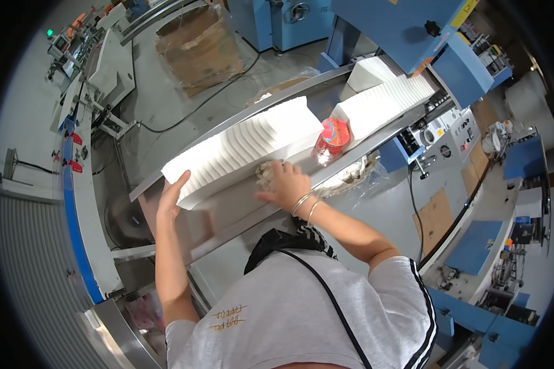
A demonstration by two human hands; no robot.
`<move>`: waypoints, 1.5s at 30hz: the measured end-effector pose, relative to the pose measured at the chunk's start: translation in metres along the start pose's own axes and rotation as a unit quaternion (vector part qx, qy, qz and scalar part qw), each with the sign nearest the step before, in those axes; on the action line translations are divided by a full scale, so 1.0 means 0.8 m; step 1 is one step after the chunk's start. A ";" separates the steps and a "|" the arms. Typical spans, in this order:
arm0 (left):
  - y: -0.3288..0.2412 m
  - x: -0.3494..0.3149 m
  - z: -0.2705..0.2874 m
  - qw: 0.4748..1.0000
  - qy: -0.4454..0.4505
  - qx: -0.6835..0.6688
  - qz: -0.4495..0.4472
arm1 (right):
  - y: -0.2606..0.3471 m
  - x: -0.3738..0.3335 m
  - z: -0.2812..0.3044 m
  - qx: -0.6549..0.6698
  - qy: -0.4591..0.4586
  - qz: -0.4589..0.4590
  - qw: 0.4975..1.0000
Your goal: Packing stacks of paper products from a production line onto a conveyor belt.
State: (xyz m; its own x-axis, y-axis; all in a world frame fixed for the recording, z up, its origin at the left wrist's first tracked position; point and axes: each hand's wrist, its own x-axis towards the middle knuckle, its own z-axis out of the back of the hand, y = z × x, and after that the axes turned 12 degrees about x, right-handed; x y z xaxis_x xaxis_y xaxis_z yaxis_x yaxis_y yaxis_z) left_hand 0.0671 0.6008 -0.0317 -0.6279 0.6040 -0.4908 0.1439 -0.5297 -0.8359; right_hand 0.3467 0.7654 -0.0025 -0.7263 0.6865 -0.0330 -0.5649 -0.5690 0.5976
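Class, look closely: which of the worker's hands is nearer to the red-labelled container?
Right. The right hand is just short of the red-labelled container, to its left; the left hand is farther left, at the white stack's far end.

Blue cabinets (303,34) stand on a grey floor (148,101), with ribbed grey panelling (31,258) at far left.

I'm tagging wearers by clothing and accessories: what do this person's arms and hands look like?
The left hand and right hand are ungloved, and both forearms are bare. Two thin, metallic-looking bangles circle the right wrist; none shows on the left. The light grey sleeves are short, with dark stripes down the right one.
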 end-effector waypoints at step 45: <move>-0.011 -0.050 0.020 0.998 -0.046 0.047 0.025 | -0.075 0.154 0.032 0.034 0.118 -0.016 0.992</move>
State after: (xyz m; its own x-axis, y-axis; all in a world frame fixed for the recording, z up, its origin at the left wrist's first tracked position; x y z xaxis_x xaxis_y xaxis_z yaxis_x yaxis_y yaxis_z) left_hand 0.0788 0.5720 -0.0012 -0.6903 0.5200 -0.5031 0.1077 -0.6137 -0.7822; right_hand 0.3010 0.8951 -0.0220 -0.7844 0.5742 -0.2344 -0.5670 -0.5108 0.6463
